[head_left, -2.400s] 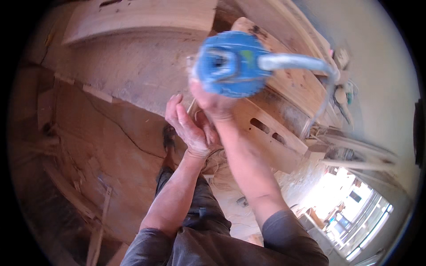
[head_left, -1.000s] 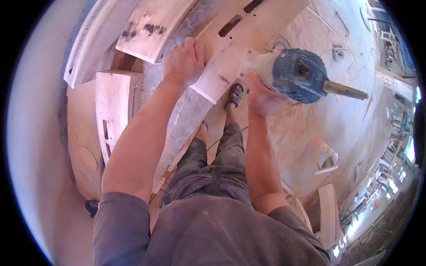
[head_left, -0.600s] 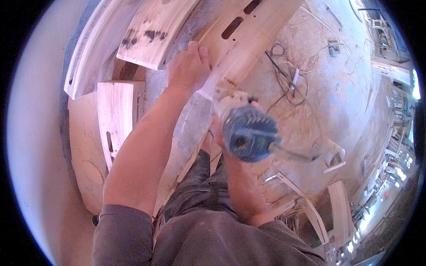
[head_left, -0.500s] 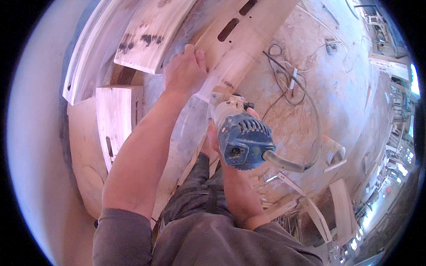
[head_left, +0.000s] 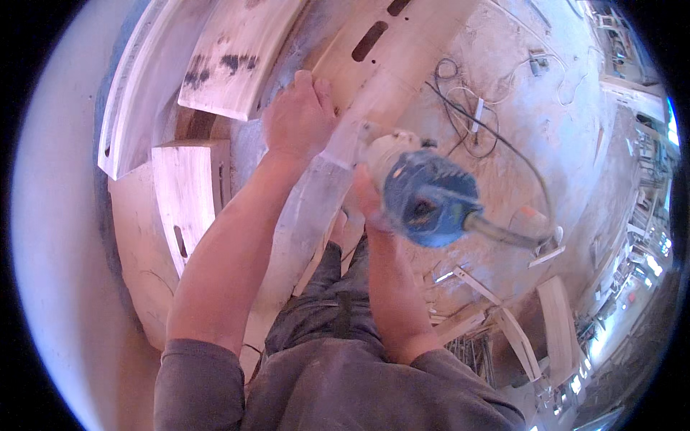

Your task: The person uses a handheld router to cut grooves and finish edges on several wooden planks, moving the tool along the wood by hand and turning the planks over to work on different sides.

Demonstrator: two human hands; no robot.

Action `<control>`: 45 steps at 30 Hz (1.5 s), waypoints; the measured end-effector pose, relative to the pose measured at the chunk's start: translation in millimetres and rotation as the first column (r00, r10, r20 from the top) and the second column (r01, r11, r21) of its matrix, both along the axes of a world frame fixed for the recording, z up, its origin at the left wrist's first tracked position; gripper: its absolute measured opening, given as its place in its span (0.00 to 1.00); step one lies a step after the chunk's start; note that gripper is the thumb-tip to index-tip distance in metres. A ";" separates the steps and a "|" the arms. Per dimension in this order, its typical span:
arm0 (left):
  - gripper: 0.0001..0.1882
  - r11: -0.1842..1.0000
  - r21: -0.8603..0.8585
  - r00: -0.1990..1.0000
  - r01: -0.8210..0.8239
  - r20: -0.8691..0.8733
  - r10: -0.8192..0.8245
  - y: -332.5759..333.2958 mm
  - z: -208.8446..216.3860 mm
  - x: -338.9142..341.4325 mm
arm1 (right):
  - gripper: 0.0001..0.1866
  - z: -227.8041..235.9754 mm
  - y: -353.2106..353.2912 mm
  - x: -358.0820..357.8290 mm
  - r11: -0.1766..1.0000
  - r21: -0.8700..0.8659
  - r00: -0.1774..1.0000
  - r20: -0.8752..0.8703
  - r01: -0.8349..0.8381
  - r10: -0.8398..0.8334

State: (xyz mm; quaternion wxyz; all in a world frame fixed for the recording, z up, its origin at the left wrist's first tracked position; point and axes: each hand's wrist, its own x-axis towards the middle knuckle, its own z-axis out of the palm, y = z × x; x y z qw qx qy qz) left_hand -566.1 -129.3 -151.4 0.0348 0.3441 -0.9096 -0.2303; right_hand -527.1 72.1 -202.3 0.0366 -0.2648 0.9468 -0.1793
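A blue trim router (head_left: 430, 197), smeared by motion, is in my right hand (head_left: 370, 197). My fingers wrap its pale lower body, and its clear base plate (head_left: 361, 136) is by the near end of a long wooden board (head_left: 402, 72). Whether the base touches the wood I cannot tell. Slots and small holes run along the board. On its left edge rests my left hand (head_left: 298, 118), closed with the fingers bent over the edge. From the router's top a thick cord (head_left: 503, 233) runs off to the right.
To the left lie a slotted wood block (head_left: 185, 201), a dark-stained plank (head_left: 223, 72) and a long curved piece (head_left: 133, 108). Cables (head_left: 474, 118) loop across the dusty floor at right. Curved wood offcuts (head_left: 557, 323) lie at lower right.
The router in my right hand has shifted right and slightly up, its body swinging outward. My left hand stays nearly in place on the board.
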 end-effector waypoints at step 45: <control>0.14 0.997 -0.071 0.990 0.019 0.139 -0.009 -3.5 -17.5 14.5 | 0.51 50.1 -83.9 -393.1 0.229 -0.970 0.973 0.031 0.085 -0.230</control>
